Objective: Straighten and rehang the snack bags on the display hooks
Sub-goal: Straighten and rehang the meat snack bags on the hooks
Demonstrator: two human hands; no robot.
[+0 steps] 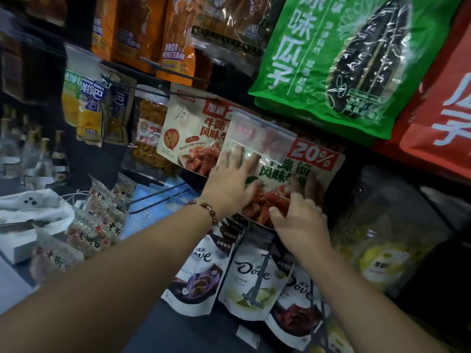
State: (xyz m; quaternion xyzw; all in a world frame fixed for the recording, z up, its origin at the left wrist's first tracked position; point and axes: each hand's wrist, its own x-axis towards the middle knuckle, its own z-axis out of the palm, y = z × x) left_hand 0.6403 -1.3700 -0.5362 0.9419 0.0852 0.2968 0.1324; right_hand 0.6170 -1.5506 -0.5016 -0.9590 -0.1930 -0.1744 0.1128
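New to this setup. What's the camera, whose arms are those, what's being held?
There is one picture, from a wide-angle camera on a person's head, looking down at their own bare hands; there is no robot. It shows a shop's hanging snack display. The left hand, with a bead bracelet on its wrist, lies flat on a white snack bag marked 20%. The right hand grips that bag's lower edge. Above hangs a green seed bag; below hang Dove pouches.
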